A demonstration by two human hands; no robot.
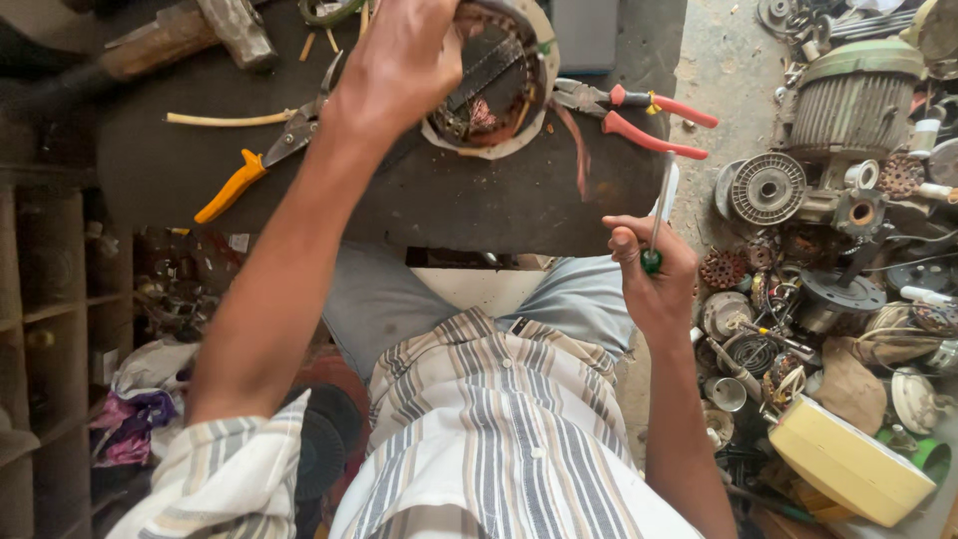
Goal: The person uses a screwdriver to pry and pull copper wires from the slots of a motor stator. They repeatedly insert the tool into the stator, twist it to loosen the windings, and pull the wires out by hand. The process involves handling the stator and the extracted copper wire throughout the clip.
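1. The left hand rests clenched over the rim of a round motor stator, fingers curled onto its near left edge; the stator lies flat on the dark workbench, at the far middle of the board.
2. The right hand is closed around the green handle of a screwdriver, held off the bench's near right corner with the thin shaft pointing up and away.
3. Red-handled pliers lie just right of the stator, handles splayed toward the bench's right edge, between the stator and the screwdriver tip.
4. Yellow-handled snips lie left of the left forearm, jaws aimed toward the stator; a pale length of sleeving lies beyond them, and a hammer sits at the far left corner.
5. The bench's near edge ends above the person's lap; bare board shows between the stator and that edge.
6. To the right, the concrete floor is crowded with a ribbed grey-green motor housing, a finned round end cover, rusty gears and coils, leaving little free ground beside the right elbow. A yellow block-shaped container sits near the lower right.
7. Wooden shelving closes in the left side.
8. The stator shows a pale outer ring, dark laminated core and reddish copper windings.
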